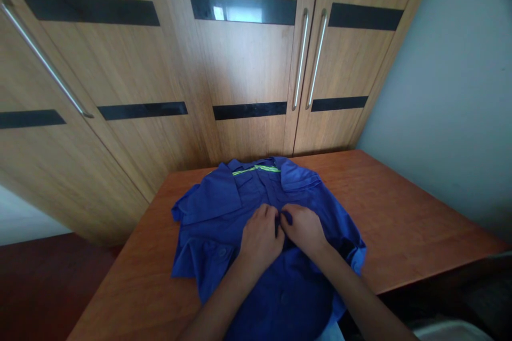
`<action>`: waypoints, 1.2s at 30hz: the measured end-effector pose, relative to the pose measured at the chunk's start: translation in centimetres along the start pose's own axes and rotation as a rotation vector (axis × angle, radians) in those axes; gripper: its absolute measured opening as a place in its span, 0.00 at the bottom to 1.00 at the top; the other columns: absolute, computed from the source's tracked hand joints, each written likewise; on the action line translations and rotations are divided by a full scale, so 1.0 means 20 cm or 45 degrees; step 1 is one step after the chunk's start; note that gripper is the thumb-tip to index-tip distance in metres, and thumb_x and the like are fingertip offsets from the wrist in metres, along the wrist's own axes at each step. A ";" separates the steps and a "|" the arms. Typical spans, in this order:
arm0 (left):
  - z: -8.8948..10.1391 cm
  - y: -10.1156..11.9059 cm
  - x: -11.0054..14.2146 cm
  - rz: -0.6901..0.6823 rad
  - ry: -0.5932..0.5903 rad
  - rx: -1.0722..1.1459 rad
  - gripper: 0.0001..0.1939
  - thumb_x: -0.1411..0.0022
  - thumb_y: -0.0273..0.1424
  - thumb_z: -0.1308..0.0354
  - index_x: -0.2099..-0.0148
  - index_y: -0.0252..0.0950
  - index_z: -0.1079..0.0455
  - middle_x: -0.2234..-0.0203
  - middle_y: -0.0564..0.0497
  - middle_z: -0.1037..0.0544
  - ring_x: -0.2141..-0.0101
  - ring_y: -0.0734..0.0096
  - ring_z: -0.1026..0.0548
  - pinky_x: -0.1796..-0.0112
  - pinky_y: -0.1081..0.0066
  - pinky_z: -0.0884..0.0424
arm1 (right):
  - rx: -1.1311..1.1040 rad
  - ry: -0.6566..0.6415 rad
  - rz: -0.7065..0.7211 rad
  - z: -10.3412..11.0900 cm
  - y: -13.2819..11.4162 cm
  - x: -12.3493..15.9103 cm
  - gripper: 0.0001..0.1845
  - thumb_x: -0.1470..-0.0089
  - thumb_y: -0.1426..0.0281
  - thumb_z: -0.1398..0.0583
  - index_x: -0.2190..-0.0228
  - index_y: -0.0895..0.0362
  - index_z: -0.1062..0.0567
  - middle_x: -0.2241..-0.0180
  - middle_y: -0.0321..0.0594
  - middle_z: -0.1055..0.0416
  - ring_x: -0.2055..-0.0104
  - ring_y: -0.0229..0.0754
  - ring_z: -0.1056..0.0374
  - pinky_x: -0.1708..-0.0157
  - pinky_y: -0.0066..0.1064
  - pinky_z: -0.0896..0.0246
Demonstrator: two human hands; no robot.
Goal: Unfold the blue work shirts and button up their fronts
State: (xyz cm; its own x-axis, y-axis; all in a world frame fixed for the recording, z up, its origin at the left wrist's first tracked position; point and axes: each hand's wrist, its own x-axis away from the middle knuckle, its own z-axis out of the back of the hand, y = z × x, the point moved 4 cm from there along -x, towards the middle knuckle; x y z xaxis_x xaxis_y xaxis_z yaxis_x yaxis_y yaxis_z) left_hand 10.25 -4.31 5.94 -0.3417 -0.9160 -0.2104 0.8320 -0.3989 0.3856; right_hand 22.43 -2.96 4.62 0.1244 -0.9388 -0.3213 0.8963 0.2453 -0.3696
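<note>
A blue work jacket with a collar and yellow-green reflective strips lies spread on a reddish-brown wooden table, its lower end toward me. My left hand and my right hand meet at the middle of its front. Both are closed, with fingertips pinching the fabric along the front. A small fold of dark cloth pokes up between them. Whether a button sits under the fingers is hidden. One sleeve is folded at the left, and a round button shows on the cloth there.
The wooden table extends to both sides of the jacket. Behind it stands a wooden wardrobe with dark strips and long metal handles. A pale wall rises at the right. Dark floor shows at lower left.
</note>
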 end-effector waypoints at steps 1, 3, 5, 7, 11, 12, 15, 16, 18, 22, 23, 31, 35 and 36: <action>-0.01 -0.01 -0.02 -0.014 0.022 -0.021 0.10 0.42 0.27 0.47 0.56 0.37 0.35 0.58 0.47 0.30 0.56 0.62 0.30 0.56 0.65 0.33 | -0.094 0.032 -0.005 0.00 0.01 -0.01 0.08 0.45 0.74 0.44 0.68 0.54 0.25 0.68 0.38 0.23 0.65 0.42 0.27 0.66 0.29 0.39; 0.00 -0.02 -0.05 -0.054 0.083 -0.023 0.14 0.42 0.28 0.46 0.53 0.37 0.36 0.55 0.46 0.30 0.53 0.61 0.32 0.53 0.64 0.35 | -0.325 0.080 0.000 0.01 0.01 -0.04 0.09 0.46 0.74 0.44 0.68 0.54 0.24 0.68 0.37 0.23 0.65 0.41 0.27 0.63 0.28 0.37; 0.02 -0.04 -0.08 -0.086 0.120 -0.007 0.15 0.41 0.28 0.46 0.51 0.37 0.36 0.55 0.46 0.30 0.52 0.62 0.32 0.51 0.64 0.36 | -0.561 0.109 0.012 0.02 0.01 -0.06 0.10 0.46 0.73 0.45 0.68 0.54 0.23 0.68 0.36 0.22 0.64 0.40 0.27 0.62 0.28 0.36; 0.03 -0.06 -0.11 -0.106 0.104 -0.003 0.12 0.39 0.28 0.47 0.52 0.39 0.33 0.57 0.48 0.27 0.55 0.64 0.30 0.53 0.66 0.35 | -0.709 0.139 0.028 0.02 0.02 -0.08 0.10 0.45 0.72 0.45 0.67 0.55 0.23 0.67 0.36 0.22 0.64 0.40 0.27 0.62 0.28 0.34; -0.01 -0.14 -0.14 -0.062 0.017 0.009 0.08 0.39 0.29 0.47 0.58 0.40 0.28 0.63 0.50 0.25 0.61 0.68 0.27 0.59 0.71 0.33 | -0.582 0.201 0.086 -0.04 0.05 -0.06 0.09 0.46 0.71 0.43 0.67 0.55 0.22 0.66 0.40 0.22 0.63 0.42 0.26 0.59 0.32 0.33; -0.02 -0.16 -0.14 -0.040 0.002 0.020 0.08 0.39 0.28 0.46 0.59 0.40 0.28 0.64 0.51 0.25 0.62 0.68 0.26 0.60 0.72 0.33 | -0.509 0.210 0.094 -0.07 0.06 -0.05 0.08 0.47 0.71 0.42 0.67 0.55 0.22 0.65 0.41 0.22 0.63 0.43 0.26 0.59 0.33 0.33; -0.06 -0.19 -0.14 0.008 -0.008 0.054 0.07 0.41 0.27 0.44 0.60 0.40 0.27 0.66 0.51 0.24 0.63 0.68 0.26 0.62 0.72 0.33 | -0.345 0.247 0.082 -0.14 0.08 -0.02 0.09 0.48 0.72 0.42 0.66 0.55 0.22 0.65 0.41 0.22 0.63 0.42 0.26 0.59 0.32 0.33; -0.07 -0.19 -0.14 0.019 0.000 0.060 0.06 0.41 0.27 0.43 0.61 0.40 0.27 0.66 0.51 0.24 0.63 0.68 0.26 0.62 0.72 0.33 | -0.313 0.264 0.071 -0.15 0.09 -0.02 0.10 0.48 0.73 0.43 0.65 0.55 0.22 0.64 0.41 0.22 0.63 0.42 0.26 0.59 0.32 0.33; -0.07 -0.19 -0.13 0.037 0.019 0.063 0.05 0.41 0.28 0.43 0.61 0.39 0.27 0.67 0.51 0.23 0.64 0.68 0.25 0.62 0.72 0.33 | -0.268 0.290 0.047 -0.16 0.09 -0.01 0.11 0.48 0.73 0.43 0.65 0.55 0.22 0.63 0.41 0.22 0.62 0.43 0.26 0.59 0.32 0.33; -0.07 -0.19 -0.13 0.055 0.025 0.052 0.06 0.39 0.31 0.43 0.61 0.40 0.26 0.67 0.51 0.22 0.64 0.67 0.24 0.61 0.72 0.33 | -0.333 0.279 0.029 -0.15 0.10 -0.01 0.11 0.49 0.74 0.43 0.65 0.55 0.22 0.65 0.41 0.21 0.63 0.43 0.25 0.60 0.32 0.32; -0.07 -0.19 -0.12 0.051 0.017 0.042 0.06 0.38 0.32 0.44 0.61 0.40 0.26 0.66 0.51 0.22 0.63 0.67 0.24 0.61 0.71 0.33 | -0.387 0.264 0.041 -0.14 0.10 -0.01 0.11 0.50 0.74 0.43 0.66 0.55 0.22 0.66 0.40 0.21 0.64 0.43 0.25 0.60 0.32 0.32; -0.07 -0.18 -0.11 -0.129 -0.031 0.039 0.09 0.37 0.25 0.50 0.62 0.37 0.27 0.65 0.49 0.23 0.62 0.67 0.25 0.60 0.71 0.32 | -0.639 0.140 0.141 -0.13 0.10 -0.02 0.10 0.46 0.73 0.44 0.66 0.55 0.22 0.66 0.39 0.21 0.64 0.42 0.25 0.61 0.31 0.32; -0.08 -0.18 -0.11 -0.186 -0.012 0.053 0.09 0.37 0.24 0.50 0.64 0.36 0.28 0.67 0.50 0.25 0.63 0.67 0.26 0.60 0.71 0.32 | -0.565 0.228 0.099 -0.17 0.12 -0.01 0.11 0.45 0.70 0.43 0.63 0.55 0.22 0.62 0.42 0.22 0.60 0.44 0.25 0.56 0.35 0.32; -0.08 -0.18 -0.11 -0.196 -0.004 0.062 0.09 0.37 0.24 0.50 0.64 0.36 0.28 0.67 0.50 0.25 0.63 0.67 0.27 0.60 0.71 0.32 | -0.554 0.239 0.095 -0.17 0.12 -0.01 0.11 0.45 0.70 0.44 0.62 0.55 0.22 0.61 0.42 0.22 0.60 0.44 0.26 0.56 0.36 0.32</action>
State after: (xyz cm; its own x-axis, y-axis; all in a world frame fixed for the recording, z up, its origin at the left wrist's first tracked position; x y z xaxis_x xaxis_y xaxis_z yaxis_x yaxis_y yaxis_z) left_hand 8.78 -0.82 3.55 -0.4650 -0.8438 -0.2677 0.7473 -0.5363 0.3924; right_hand 23.12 -1.42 0.72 0.0668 -0.8648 -0.4977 0.6213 0.4264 -0.6574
